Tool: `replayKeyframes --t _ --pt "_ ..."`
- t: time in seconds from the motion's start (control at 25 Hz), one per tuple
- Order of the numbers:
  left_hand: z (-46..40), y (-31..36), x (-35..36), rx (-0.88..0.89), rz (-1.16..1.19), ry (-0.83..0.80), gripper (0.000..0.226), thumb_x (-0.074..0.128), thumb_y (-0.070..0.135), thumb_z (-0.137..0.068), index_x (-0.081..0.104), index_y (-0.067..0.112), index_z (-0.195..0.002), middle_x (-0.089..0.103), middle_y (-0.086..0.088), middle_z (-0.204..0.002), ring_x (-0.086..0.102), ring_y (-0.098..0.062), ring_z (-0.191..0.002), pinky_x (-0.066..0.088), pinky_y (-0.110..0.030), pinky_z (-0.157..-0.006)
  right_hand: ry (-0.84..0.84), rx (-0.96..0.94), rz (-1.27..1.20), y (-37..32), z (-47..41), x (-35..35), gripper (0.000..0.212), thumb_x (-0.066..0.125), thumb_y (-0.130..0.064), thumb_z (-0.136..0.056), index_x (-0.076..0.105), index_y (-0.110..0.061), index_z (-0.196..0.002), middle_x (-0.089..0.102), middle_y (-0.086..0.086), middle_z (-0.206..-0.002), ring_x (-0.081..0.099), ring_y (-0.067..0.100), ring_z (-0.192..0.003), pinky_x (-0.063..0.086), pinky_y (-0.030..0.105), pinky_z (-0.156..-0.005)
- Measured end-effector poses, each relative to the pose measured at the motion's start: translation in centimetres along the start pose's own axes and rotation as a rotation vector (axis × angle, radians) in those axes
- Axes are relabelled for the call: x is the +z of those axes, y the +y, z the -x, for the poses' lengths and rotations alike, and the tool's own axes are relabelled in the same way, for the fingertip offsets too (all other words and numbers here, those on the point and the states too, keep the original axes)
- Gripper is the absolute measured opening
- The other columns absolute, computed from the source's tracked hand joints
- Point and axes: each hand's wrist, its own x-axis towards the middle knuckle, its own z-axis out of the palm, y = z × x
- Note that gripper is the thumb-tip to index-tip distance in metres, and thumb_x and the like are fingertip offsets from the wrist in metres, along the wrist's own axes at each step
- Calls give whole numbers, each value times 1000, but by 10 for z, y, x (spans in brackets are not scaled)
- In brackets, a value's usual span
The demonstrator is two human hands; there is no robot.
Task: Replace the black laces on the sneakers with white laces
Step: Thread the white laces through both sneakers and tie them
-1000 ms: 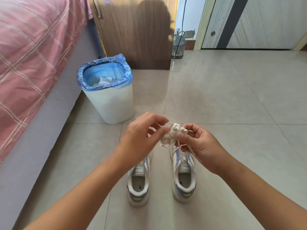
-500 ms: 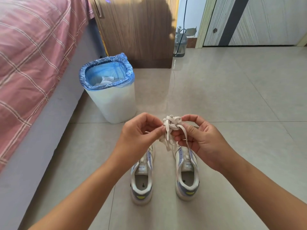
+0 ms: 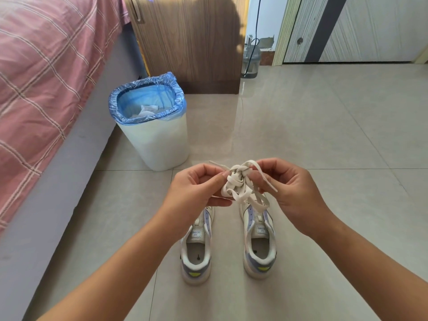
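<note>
Tiled floor [image 3: 324, 135]; left hand [image 3: 196, 191], right hand [image 3: 289, 188] both pinching tangled white laces [image 3: 238, 181] above sneakers [image 3: 258, 239].

Bright, sharp daylight indoors

Glossy floor [image 3: 301, 140] shows glare; a head-shaped shadow darkens the wooden cabinet [image 3: 190, 42] (edges bow, wide-angle).
</note>
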Motion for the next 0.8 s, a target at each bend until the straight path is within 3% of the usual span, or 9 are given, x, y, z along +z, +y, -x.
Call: replayKeyframes --t 0.2,0.4,0.6,0.8 --pt "2 -2 2 27 -47 -39 7 64 8 -80 63 4 -85 69 -6 -73 65 -11 -61 54 -23 -54 2 -4 -7 1 1 -2 14 65 -19 -71 67 -10 -82 70 -3 -72 65 8 -67 51 17 -64" --pt "4 -9 1 476 -347 7 12 67 18 -81 68 18 -92 69 -7 -88 67 -17 -77 55 -24 -66 -17 -54 50 -3 4 -1 12 65 -19 -72 66 -11 -80 69 -4 -70 64 6 -66 50 15 -64" --pt "3 -3 7 332 -234 -50 20 66 20 -73 70 11 -90 73 0 -80 68 -8 -73 52 -16 -67 -61 9 47 -8 4 -3 13 64 -23 -73 67 -11 -78 69 -3 -70 63 8 -64 49 16 -60" --pt "4 -7 0 406 -336 -21 11 71 13 -77 70 6 -86 73 -5 -85 69 -13 -77 54 -23 -72 -92 -80 91 -5 5 -4 10 65 -21 -73 66 -14 -80 67 -5 -71 62 8 -67 49 15 -65"
